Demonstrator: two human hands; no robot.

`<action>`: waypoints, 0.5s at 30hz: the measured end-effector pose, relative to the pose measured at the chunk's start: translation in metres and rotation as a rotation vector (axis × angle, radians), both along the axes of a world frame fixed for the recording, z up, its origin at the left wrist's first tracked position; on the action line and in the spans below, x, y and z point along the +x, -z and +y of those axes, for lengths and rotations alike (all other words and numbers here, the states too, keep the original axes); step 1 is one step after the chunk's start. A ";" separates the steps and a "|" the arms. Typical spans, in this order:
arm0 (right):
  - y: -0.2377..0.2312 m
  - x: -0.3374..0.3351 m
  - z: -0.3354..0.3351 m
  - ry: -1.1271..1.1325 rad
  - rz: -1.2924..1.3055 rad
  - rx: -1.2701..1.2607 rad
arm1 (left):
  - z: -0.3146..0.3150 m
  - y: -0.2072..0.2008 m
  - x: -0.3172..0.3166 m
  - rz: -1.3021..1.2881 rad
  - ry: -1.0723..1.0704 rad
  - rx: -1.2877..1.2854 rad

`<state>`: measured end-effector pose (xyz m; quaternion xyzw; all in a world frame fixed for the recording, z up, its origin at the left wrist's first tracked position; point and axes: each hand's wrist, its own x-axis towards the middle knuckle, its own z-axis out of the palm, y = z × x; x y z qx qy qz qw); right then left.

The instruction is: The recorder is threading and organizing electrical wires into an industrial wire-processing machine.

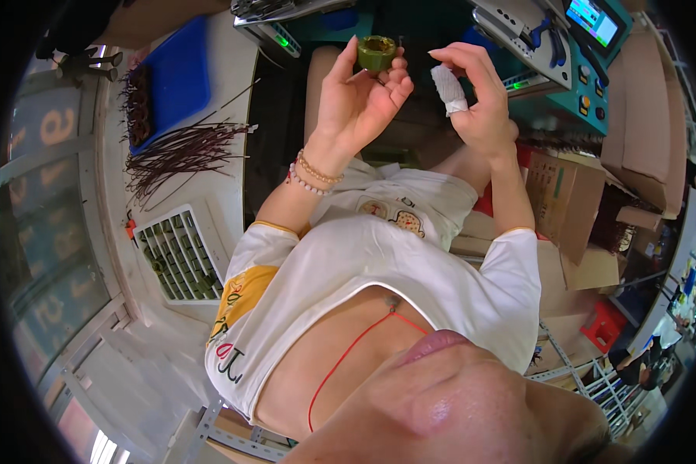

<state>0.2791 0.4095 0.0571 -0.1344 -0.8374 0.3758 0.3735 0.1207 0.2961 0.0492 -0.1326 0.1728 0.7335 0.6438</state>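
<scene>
The left hand [356, 97] pinches a green ring [377, 52] up for viewing, while the right hand [479, 100], one finger bandaged, hovers open beside it.

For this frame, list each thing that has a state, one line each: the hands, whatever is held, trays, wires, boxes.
left hand: raised, fingers closed on the green ring
green ring: held up at the fingertips, opening visible
right hand: raised beside the ring, open, one finger wrapped in white bandage
white grid tray: flat on the bench, partly filled
dark wires: loose, spread on the bench
cardboard box: open
</scene>
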 end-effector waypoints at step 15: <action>-0.017 -0.050 0.027 -0.299 -0.054 -0.060 | -0.004 0.028 -0.027 -0.194 0.471 0.373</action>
